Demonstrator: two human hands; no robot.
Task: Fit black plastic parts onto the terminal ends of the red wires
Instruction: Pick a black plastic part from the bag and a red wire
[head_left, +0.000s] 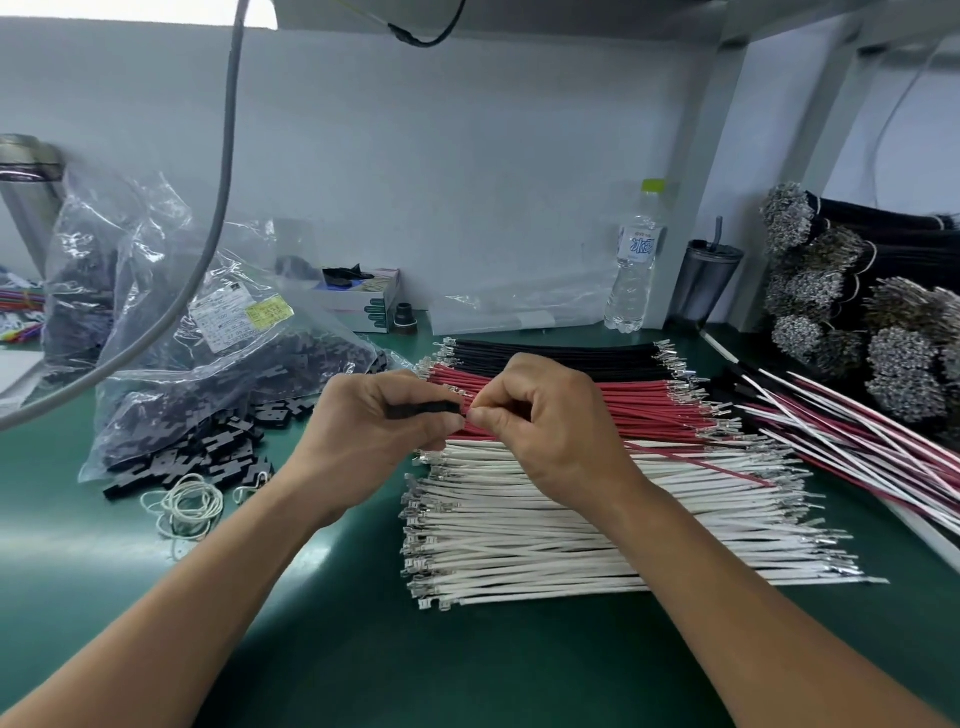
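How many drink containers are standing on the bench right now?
2. A clear plastic water bottle with a green cap stands at the back wall, and a dark tumbler with a straw is just right of it. Others may be hidden behind the bags.

The table (322, 649) has a dark green top. On its middle lie three rows of cut wires side by side: black wires (561, 356) farthest back, red wires (660, 410) next, white wires (545, 535) nearest. To the left sit clear bags (171, 332) of black parts, with loose black parts (208, 457) spilled in front and pale rubber bands (187, 504) beside them. Along the back edge stand a small box (363, 301), a water bottle (634, 270) and a dark tumbler (706, 286). At right lie mixed red-and-white wires (852, 441) and stacked bundles (852, 291) of dark wires.
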